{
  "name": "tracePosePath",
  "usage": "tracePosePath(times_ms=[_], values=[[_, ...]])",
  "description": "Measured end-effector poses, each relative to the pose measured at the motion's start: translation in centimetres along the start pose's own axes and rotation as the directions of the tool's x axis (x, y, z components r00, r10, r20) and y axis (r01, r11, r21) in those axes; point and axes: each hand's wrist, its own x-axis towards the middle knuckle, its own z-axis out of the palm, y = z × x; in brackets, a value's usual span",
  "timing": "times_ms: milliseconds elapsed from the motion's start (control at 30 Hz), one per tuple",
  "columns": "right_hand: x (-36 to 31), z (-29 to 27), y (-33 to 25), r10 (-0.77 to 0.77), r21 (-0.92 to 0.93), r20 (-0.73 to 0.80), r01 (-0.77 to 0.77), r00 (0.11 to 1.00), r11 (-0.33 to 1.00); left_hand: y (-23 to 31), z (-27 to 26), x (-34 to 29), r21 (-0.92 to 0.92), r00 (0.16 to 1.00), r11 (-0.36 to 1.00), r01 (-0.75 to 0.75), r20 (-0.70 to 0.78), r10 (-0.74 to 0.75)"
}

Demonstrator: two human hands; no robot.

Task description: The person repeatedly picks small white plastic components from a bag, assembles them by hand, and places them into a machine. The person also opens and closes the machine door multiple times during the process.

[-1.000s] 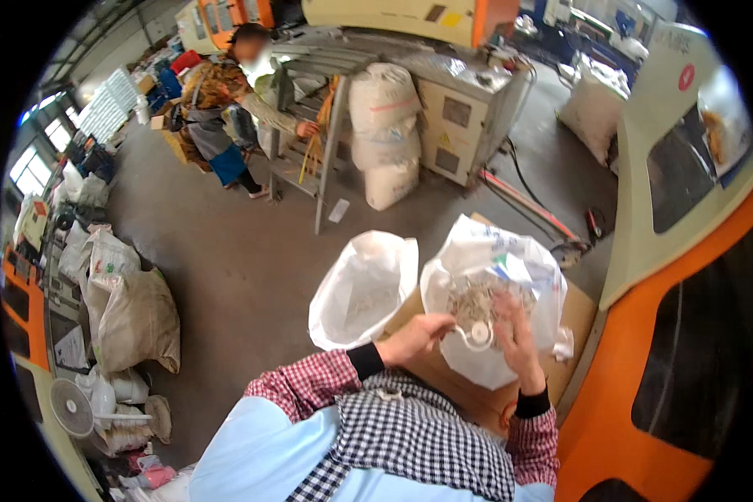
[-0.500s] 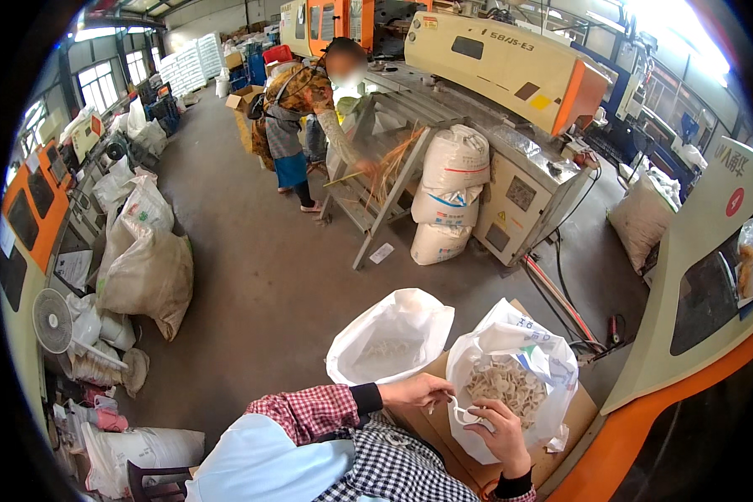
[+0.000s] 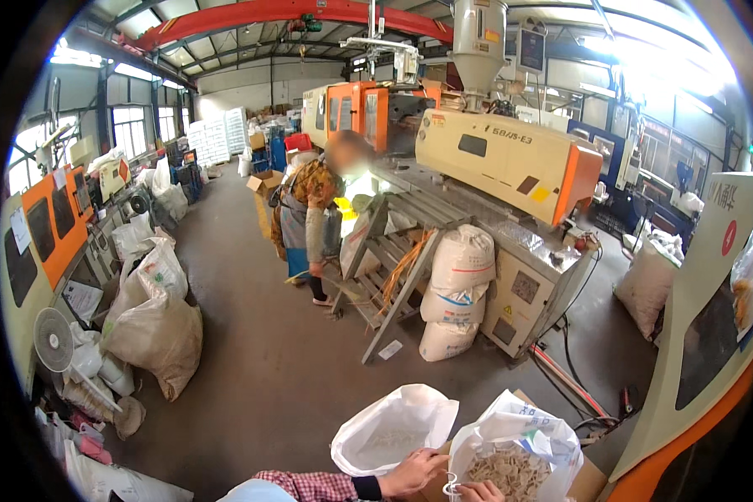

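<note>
At the lower edge, my left hand (image 3: 413,473) has its fingers drawn together beside the right bag's rim. Whatever is between them, if anything, is too small to make out. My right hand (image 3: 480,492), cut off by the picture's edge, pinches a small white looped plastic piece (image 3: 451,484). Just beyond the hands, a white woven bag (image 3: 514,418) holds many small off-white plastic pieces (image 3: 510,472). To its left a second open white bag (image 3: 393,412) has a few pale pieces at its bottom.
Ahead, a co-worker (image 3: 309,201) bends beside a metal step stand (image 3: 393,280). Stacked full sacks (image 3: 458,289) lean by a large moulding machine (image 3: 510,159). Bulky sacks (image 3: 155,326) and a fan (image 3: 53,339) line the left; a machine panel (image 3: 694,335) rises close at right.
My view has tilted up, so the hands and bags sit lower in the picture. The co-worker's arm has drawn back from the strands on the step stand and now hangs down.
</note>
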Motion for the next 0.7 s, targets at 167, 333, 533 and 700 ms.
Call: tracePosePath(times_ms=[167, 333, 533, 700], values=[[0.2, 0.2, -1.2, -0.097, -0.164, 0.125, 0.117, 0.987, 0.979, 3.5, -2.6, 0.6, -0.305, 0.487, 0.386, 0.871, 0.641, -0.593], [-0.6, 0.9, -1.8, -0.009, 0.008, 0.214, 0.008, 0.977, 1.000, 2.9, -1.1, -1.0, -0.542, 0.548, 0.120, 0.831, 0.765, -0.338], [-0.3, -0.2, -1.5, 0.002, 0.116, 0.309, -0.040, 0.951, 0.992, 2.7, -0.9, -1.1, -0.539, 0.573, 0.194, 0.820, 0.769, -0.284], [-0.6, -1.0, -1.2, 0.109, 0.123, 0.344, -0.160, 0.933, 0.979, 4.4, -0.9, -0.4, -0.560, 0.661, 0.357, 0.748, 0.676, -0.325]])
